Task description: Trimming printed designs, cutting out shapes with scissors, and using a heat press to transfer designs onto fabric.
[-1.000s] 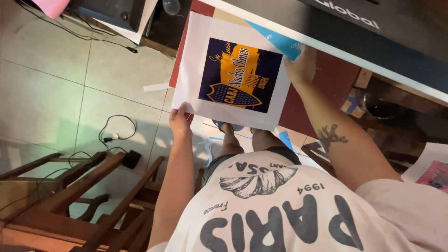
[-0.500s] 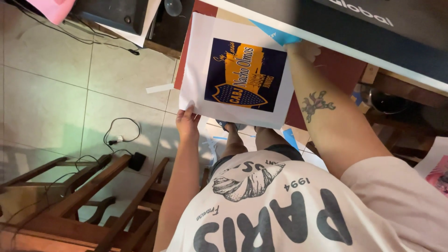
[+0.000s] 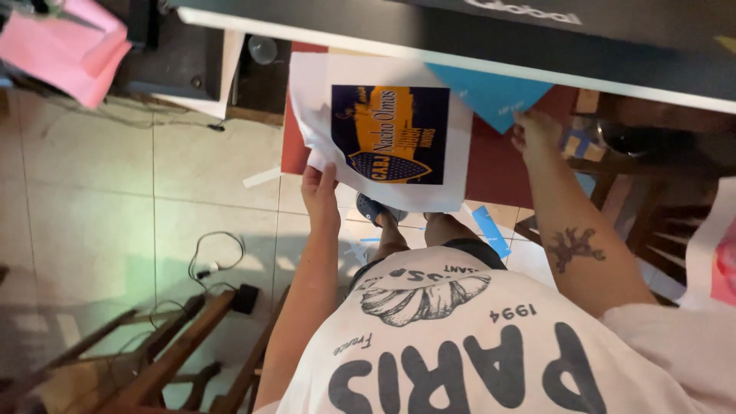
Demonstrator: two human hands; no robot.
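My left hand [image 3: 319,192] grips the lower left edge of a white sheet [image 3: 452,180] printed with a dark blue and yellow design [image 3: 389,132]. The sheet lies flat over a red board [image 3: 502,165] below a white table edge [image 3: 460,60]. My right hand [image 3: 535,132] is off the sheet, to its right, with its fingers on the red board just under a blue paper triangle [image 3: 491,96]. That hand holds nothing that I can see.
Below is a tiled floor [image 3: 92,199] with a black cable and adapter [image 3: 218,268] and blue paper scraps [image 3: 487,230]. Wooden chair frames [image 3: 169,353] stand at the lower left. Pink paper [image 3: 65,50] lies at the top left, dark wooden furniture [image 3: 644,199] at the right.
My right hand has come off the sheet's upper right corner and moved right onto the red board. The sheet has shifted up under the table edge, with my left hand still on it.
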